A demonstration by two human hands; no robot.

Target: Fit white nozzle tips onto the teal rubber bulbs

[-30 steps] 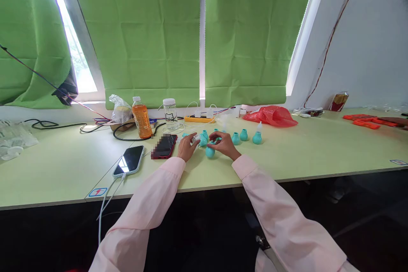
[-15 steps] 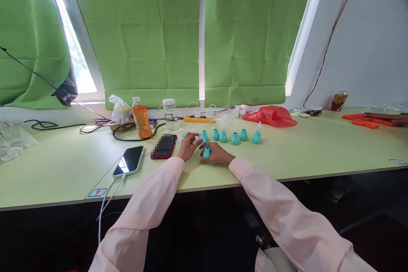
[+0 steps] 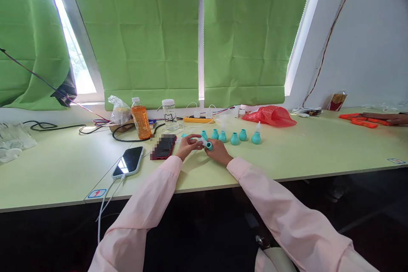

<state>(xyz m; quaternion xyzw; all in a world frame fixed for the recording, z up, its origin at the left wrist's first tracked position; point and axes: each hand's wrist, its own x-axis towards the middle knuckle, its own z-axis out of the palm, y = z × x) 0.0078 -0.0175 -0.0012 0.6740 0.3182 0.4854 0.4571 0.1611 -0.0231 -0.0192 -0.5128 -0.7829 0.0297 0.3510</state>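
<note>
My right hand [image 3: 219, 153] is closed around a turquoise rubber bulb [image 3: 209, 146], tilted with its open neck showing. Against its left side, my left hand [image 3: 187, 147] pinches a small clear plastic nozzle [image 3: 202, 140]. The nozzle and the bulb's neck are close together; whether they touch is hard to make out. Behind my hands stand several more turquoise bulbs [image 3: 234, 138] in a loose row. The bulb at the right end [image 3: 256, 138] carries an upright clear nozzle [image 3: 258, 126]. Another turquoise piece [image 3: 184, 135] shows partly behind my left hand.
Two phones, one dark red [image 3: 164, 147] and one pale with a cable [image 3: 128, 162], lie left of my hands. An orange drink bottle [image 3: 141, 120], a clear bottle [image 3: 170, 115], a yellow power strip [image 3: 199, 120] and red bubble wrap [image 3: 269, 116] line the back. Another person's hand [image 3: 397, 118] rests far right by orange tools [image 3: 363, 122].
My right hand has lifted the bulb slightly and tipped it from upright, bringing its neck nearer the nozzle. My left hand stays almost in place, with the nozzle now plainer to see.
</note>
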